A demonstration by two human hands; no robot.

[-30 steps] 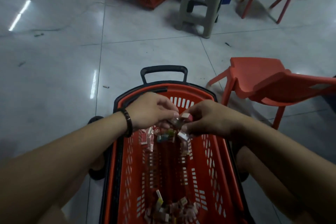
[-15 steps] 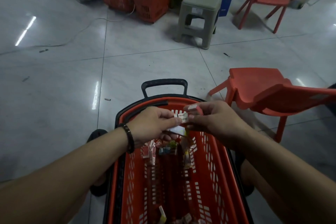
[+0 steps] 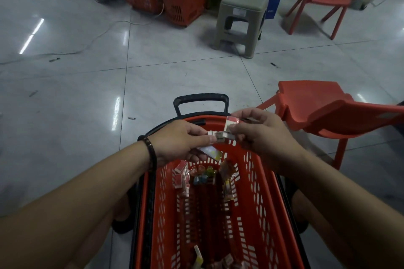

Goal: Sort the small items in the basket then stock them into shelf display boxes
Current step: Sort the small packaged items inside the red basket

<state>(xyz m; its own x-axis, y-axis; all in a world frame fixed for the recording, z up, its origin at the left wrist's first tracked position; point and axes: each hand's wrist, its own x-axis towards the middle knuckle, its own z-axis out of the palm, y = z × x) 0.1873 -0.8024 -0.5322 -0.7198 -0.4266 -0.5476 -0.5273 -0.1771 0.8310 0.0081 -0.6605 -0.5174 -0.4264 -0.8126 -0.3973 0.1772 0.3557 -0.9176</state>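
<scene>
Both hands have come up out of the basket (image 3: 148, 203). The left hand (image 3: 181, 140) and right hand (image 3: 262, 135) now meet above its rim at 12 o'clock, pinching a small pale packet (image 3: 220, 134) between them. A red-and-white packet (image 3: 231, 123) has risen upright in the right hand's fingers.

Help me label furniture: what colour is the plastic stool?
The stool is greyish beige, seen best in the head view.
</scene>
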